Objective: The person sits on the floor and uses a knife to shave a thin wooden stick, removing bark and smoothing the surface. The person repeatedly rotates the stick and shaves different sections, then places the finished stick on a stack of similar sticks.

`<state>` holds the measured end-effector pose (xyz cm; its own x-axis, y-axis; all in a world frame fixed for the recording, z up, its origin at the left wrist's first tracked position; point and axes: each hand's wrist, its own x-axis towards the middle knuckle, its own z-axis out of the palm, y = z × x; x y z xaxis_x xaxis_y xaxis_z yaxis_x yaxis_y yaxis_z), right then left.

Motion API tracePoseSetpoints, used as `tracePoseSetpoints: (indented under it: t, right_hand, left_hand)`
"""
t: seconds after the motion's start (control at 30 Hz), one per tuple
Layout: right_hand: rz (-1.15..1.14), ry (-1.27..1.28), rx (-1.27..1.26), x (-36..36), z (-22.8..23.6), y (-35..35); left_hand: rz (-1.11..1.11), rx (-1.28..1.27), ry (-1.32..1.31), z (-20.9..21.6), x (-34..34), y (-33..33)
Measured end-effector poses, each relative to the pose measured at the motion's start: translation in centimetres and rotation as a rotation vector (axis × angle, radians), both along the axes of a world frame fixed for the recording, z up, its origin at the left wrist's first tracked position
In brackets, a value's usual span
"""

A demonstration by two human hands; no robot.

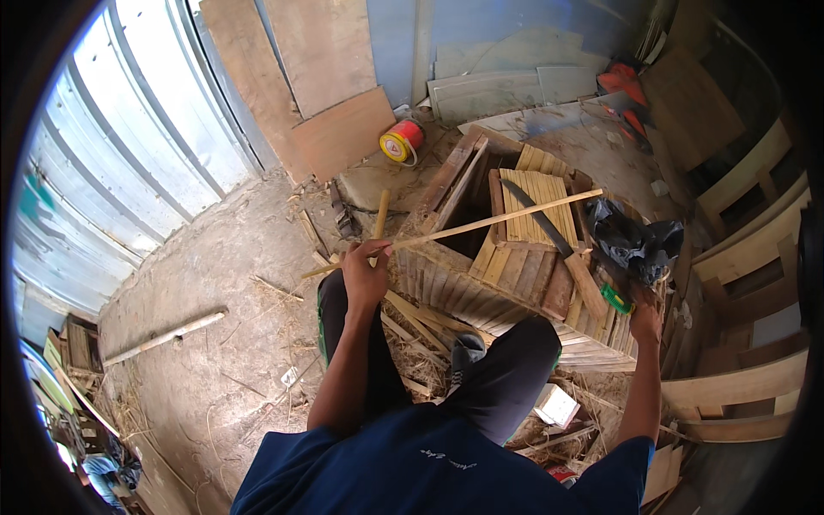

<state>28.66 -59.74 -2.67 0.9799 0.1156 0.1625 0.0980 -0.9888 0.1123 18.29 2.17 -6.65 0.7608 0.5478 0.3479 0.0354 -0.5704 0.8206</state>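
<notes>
My left hand (pixel 366 270) is closed around a long thin wooden strip (pixel 498 221), which slants up to the right across a wooden box-like bench (pixel 515 279). Under the strip lies a machete (pixel 549 225), its dark blade on a slatted wooden block (pixel 539 199) and its wooden handle pointing toward me. My right hand (pixel 645 316) is at the bench's right side, just below a crumpled black plastic bag (pixel 635 236). Beside that hand sits a green tape measure (pixel 615 299). The fingers of my right hand are dark and partly hidden, so their grip is unclear.
A red and yellow bucket (pixel 402 140) stands beyond the bench, near leaning plywood sheets (pixel 343 133). Wood scraps (pixel 416 322) lie around my feet. A pole (pixel 163 339) rests on the floor at left. Curved wooden frames (pixel 738 382) line the right side.
</notes>
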Motion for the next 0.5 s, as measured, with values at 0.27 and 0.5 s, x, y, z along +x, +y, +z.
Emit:
tracePoseSetpoints:
  t: [0.27, 0.5]
  right_hand:
    - [0.062, 0.101, -0.158, 0.1, 3.1, 0.7]
    - [0.228, -0.102, -0.184, -1.1, 2.2, -1.0]
  left_hand:
    - [0.010, 0.078, 0.011, 0.1, -0.3, 0.6]
    - [0.019, 0.078, 0.100, 0.3, -0.4, 1.0]
